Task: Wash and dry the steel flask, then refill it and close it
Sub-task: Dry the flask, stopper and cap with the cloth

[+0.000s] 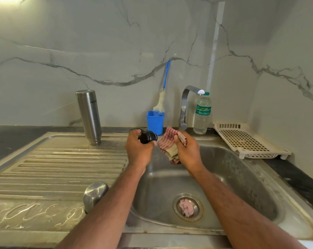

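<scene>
Setting: marble-veined wall behind a steel sink [242, 177] with a ribbed draining board [62, 168] to its left, set into a dark tabletop [12, 141].
Flask: the steel flask [89, 115] stands upside down, mouth on the draining board near the wall, probably so that water runs out of it.
Left hand: the left hand [138, 150] has its grip closed around the black flask lid [148, 137], held over the sink's edge.
Right hand: the right hand [187, 151] grips a bunched checked cloth [167, 141] just beside the lid, likely to wipe it dry.
Steel cap: a domed steel cap [94, 194] rests on the near draining board, apart from both hands.
Refill source: a plastic water bottle [202, 114] waits beside the tap [185, 105], seemingly for refilling.
Brush: a bottle brush [163, 94] stands in a blue cup [155, 122].
Stage: washing looks done; drying is under way.
</scene>
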The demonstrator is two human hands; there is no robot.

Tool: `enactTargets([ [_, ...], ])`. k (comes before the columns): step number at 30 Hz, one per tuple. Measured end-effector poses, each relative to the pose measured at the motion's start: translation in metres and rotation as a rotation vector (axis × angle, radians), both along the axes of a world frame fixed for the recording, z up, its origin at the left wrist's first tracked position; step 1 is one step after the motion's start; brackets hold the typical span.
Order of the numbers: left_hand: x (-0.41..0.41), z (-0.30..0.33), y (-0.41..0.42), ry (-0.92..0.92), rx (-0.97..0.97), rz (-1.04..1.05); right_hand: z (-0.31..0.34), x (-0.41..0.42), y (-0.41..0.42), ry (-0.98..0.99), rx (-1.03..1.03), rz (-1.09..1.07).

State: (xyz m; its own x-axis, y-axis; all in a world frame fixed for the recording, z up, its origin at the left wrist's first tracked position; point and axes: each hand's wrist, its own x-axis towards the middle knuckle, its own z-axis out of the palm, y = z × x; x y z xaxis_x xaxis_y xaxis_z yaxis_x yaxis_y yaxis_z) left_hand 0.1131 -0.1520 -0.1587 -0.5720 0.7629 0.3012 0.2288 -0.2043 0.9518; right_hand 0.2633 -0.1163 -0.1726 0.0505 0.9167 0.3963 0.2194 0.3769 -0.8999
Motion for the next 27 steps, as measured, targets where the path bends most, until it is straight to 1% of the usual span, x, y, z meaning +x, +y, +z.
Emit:
enactTargets([
  [2,-0.009,0.014,0.002,0.023,-0.014,0.008,0.002,-0.012,0.003,-0.010,-0.028,-0.013],
  [4,-0.027,0.032,0.005,0.094,-0.058,-0.036,0.008,-0.028,0.009,0.005,-0.066,0.008],
  [6,-0.055,0.049,0.010,0.229,-0.120,-0.065,0.013,-0.049,0.016,-0.012,-0.090,0.042],
  [8,-0.088,0.058,0.014,0.384,-0.167,-0.044,0.016,-0.069,0.021,-0.098,-0.068,0.057],
  [10,-0.122,0.057,0.013,0.480,-0.199,-0.020,0.016,-0.087,0.025,-0.165,-0.052,0.074],
  [14,-0.174,0.035,0.013,0.494,-0.269,0.025,0.013,-0.113,0.030,-0.258,-0.033,0.124],
  [19,-0.193,0.003,0.026,0.413,-0.269,0.085,0.001,-0.127,0.040,-0.279,-0.048,0.157],
  [22,-0.194,-0.010,0.038,0.508,-0.301,0.075,-0.003,-0.132,0.043,-0.278,-0.060,0.148],
  [27,-0.192,-0.016,0.052,0.588,-0.315,0.088,-0.004,-0.140,0.047,-0.271,-0.079,0.157],
])
